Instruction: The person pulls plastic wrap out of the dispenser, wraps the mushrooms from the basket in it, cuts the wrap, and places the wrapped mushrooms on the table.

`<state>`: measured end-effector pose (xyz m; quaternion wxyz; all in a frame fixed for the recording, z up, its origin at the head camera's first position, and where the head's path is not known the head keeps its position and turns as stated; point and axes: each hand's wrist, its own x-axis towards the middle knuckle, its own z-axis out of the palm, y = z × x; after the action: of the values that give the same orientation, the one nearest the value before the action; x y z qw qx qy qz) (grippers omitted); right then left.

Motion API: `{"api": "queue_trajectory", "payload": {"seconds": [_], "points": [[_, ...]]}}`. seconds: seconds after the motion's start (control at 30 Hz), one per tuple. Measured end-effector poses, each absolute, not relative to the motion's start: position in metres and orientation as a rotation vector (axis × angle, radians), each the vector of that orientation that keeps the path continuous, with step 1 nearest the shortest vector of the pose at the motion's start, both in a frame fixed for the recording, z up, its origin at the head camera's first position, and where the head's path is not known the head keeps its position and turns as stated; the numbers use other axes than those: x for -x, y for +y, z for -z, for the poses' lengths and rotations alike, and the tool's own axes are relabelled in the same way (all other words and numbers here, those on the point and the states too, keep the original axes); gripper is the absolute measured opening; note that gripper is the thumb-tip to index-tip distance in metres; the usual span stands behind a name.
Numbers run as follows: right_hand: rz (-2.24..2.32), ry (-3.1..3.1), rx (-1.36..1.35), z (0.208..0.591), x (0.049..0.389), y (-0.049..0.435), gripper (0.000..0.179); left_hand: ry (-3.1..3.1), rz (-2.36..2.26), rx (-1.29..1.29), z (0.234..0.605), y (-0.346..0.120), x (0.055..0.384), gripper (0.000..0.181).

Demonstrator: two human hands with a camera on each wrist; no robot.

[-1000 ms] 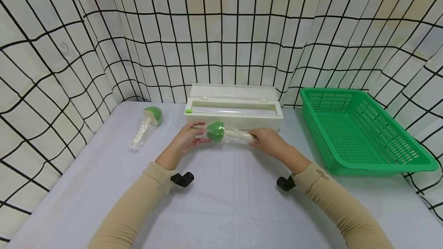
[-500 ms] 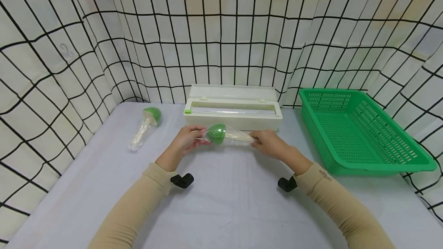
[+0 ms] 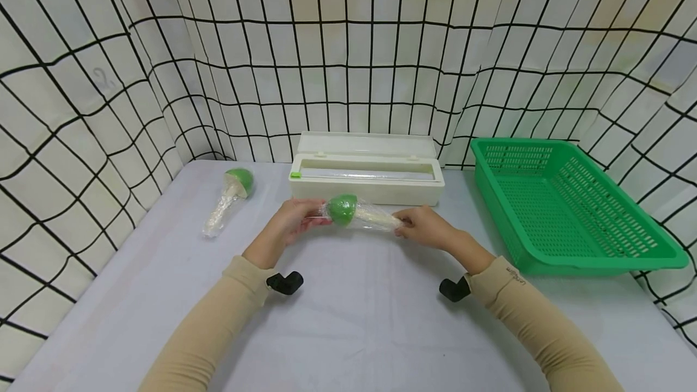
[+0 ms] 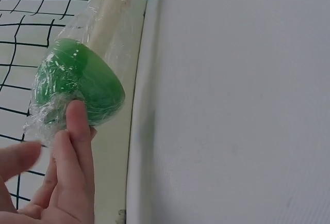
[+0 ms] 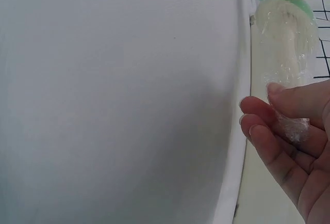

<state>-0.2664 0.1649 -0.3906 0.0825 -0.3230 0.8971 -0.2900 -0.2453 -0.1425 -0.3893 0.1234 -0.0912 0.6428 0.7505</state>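
Observation:
A green-capped mushroom with a pale stem, wrapped in clear plastic film, is held level in front of the white box. At the cap end is my left hand. Its fairly straight fingers press the bunched film on the cap top, while the thumb stands apart in the left wrist view. My right hand pinches the film-covered stem end between thumb and fingers; loose film sticks out below the thumb. A second wrapped mushroom lies on the table to the left.
Behind the hands stands a white cling film dispenser with its lid raised and film inside. A green plastic basket sits at the right. Black wire mesh backed with white encloses the white-covered table.
The mushroom has turned slightly, its stem end now dipping a little to the right. The left fingers have shifted on the film at the cap. Both hands stay at nearly the same place.

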Motion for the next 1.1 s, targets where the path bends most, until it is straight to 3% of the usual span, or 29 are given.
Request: {"api": "queue_trajectory", "payload": {"seconds": [0.43,0.7,0.93,1.1], "points": [[0.906,2.600,0.934,0.3908,0.2660,0.1620,0.025,1.897,-2.209,0.295,0.3893,-0.1431,0.2466,0.030],[0.913,2.585,0.967,0.3889,0.2665,0.1587,0.024,1.859,-2.278,0.414,0.3893,-0.1438,0.2491,0.008],[0.932,2.608,0.971,0.3894,0.2669,0.1582,0.022,1.812,-2.369,0.440,0.3892,-0.1399,0.2491,0.034],[0.919,2.594,0.975,0.3878,0.2662,0.1586,0.022,1.778,-2.409,0.423,0.3901,-0.1401,0.2479,0.040]]}}
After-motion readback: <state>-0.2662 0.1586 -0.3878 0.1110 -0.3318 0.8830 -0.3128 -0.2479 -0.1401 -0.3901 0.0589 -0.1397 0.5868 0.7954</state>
